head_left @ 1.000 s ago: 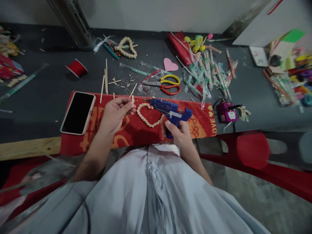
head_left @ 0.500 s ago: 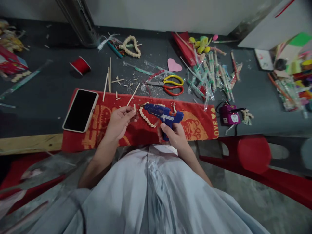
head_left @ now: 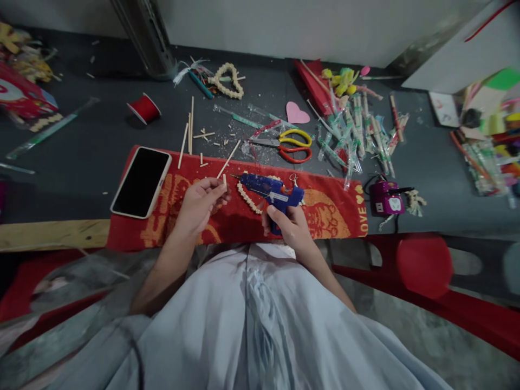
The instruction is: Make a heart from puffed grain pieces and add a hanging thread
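Between the thumb and fingers of my left hand (head_left: 202,203) stands a short pale wooden stick piece (head_left: 225,180), pinched upright. My right hand (head_left: 290,223) is wrapped round the handle of a blue glue gun (head_left: 266,187). Its nozzle points left toward the stick piece, with a small gap between them. Beneath the gun, a heart-shaped outline of small pale pieces (head_left: 247,199) lies on the red towel (head_left: 227,230), partly hidden by the gun. A longer thin stick (head_left: 229,158) rests just beyond my left fingers.
A phone (head_left: 141,182) lies on the towel's left end. Scissors (head_left: 284,145), loose sticks (head_left: 190,127), a red spool (head_left: 145,109) and a finished-looking heart frame (head_left: 226,81) are behind. Plastic-wrapped sticks (head_left: 361,130) and a purple device (head_left: 385,197) sit to the right.
The camera view has shifted slightly, so the table things appear a little farther right. Both hands keep their holds, and the glue gun and stick piece stay nearly in place.
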A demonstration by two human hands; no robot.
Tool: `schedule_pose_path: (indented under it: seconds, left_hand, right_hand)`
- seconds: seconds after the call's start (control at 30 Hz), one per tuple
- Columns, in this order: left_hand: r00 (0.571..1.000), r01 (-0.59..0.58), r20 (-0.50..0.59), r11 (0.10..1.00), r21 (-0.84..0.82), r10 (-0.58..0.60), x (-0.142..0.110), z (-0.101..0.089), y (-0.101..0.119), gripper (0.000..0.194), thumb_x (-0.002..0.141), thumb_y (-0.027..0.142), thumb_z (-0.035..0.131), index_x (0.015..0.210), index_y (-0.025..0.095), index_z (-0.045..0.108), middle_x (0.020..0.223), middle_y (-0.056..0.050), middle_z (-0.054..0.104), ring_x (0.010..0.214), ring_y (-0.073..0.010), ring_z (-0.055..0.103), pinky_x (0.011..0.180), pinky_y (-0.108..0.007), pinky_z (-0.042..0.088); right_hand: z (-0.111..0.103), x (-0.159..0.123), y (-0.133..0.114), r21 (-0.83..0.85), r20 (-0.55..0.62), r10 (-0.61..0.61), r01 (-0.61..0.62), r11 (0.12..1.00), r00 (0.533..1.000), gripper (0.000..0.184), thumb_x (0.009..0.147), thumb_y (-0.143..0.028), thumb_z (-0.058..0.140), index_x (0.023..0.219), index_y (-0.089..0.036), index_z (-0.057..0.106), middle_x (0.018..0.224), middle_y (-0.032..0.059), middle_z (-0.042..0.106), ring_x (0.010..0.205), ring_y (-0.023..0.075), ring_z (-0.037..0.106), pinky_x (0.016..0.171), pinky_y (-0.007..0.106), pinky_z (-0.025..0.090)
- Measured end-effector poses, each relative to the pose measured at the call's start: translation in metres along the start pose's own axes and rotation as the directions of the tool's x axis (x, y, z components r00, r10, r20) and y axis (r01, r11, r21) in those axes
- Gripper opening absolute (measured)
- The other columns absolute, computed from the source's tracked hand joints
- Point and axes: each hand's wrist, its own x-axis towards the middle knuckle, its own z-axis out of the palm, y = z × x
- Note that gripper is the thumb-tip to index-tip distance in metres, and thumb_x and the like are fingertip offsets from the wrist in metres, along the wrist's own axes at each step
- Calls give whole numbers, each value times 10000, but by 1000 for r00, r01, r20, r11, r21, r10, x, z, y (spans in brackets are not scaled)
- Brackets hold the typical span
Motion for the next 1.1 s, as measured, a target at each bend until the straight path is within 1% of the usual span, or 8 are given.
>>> schedule_pose_path:
  seconds: [0.1,0.2,0.23,0.3,0.37,0.47,0.77,1.1]
  left_hand:
    - [998,-60,-19,995,84,62,6,-5,0,366,594,375,880,752,197,603,659,13,660,599,-126,639,566,-211,502]
    - [980,-155,-48,899,409,191,15,-15,3,197,740,341,762,792,202,632,719,-13,683,650,-159,659,624,-256,525]
    - [964,-187,-45,792,581,261,19,-18,5,129,783,308,722,806,203,650,745,-24,694,683,-174,670,665,-277,538]
    - [921,-195,13,431,881,390,28,-25,11,62,856,250,652,843,202,689,835,-64,730,795,-222,703,779,-333,558]
    - [904,-140,92,84,987,417,39,-28,17,155,923,228,579,902,185,726,956,-131,755,921,-287,724,864,-395,559]
    - [905,-134,177,-136,982,388,59,-28,26,274,987,256,512,1033,152,760,1100,-195,746,1037,-347,717,925,-445,553]
    - [883,-290,363,-263,920,296,140,-15,30,426,1038,231,374,1133,148,781,1206,-181,712,1122,-322,647,1009,-452,506]
    - [852,-369,432,-247,896,295,150,-15,32,308,958,177,482,1065,103,762,1167,-213,699,1091,-335,656,1002,-439,509]
  right_hand:
    - [0,1,-1,-16,-6,3,-3,1000,1000,496,826,-653,772,699,-221,562,571,-34,601,464,96,555,475,228,494]
    - [0,2,-3,-53,-17,16,-16,998,1000,513,816,-669,766,670,-218,570,559,-26,596,468,100,550,478,235,492]
    - [0,2,-4,-62,-22,16,-18,998,1000,516,815,-671,763,663,-218,568,555,-25,593,470,101,547,481,238,492]
    - [0,3,-4,-71,-35,13,-15,997,999,503,818,-666,759,676,-221,572,552,-29,582,474,103,541,488,244,493]
    - [-1,3,-4,-72,-46,8,-12,997,999,484,820,-658,758,702,-224,578,548,-36,568,474,106,536,489,249,493]
    - [-2,4,-4,-75,-46,11,-15,997,999,477,814,-658,759,715,-228,580,543,-41,564,471,109,529,474,250,481]
    - [-3,4,-5,-86,-49,23,-28,996,999,456,821,-642,753,733,-230,579,551,-44,568,477,107,529,477,250,490]
    - [-8,6,-4,-61,-83,43,-48,997,996,514,779,-672,788,639,-231,563,528,-28,586,467,109,530,467,251,503]
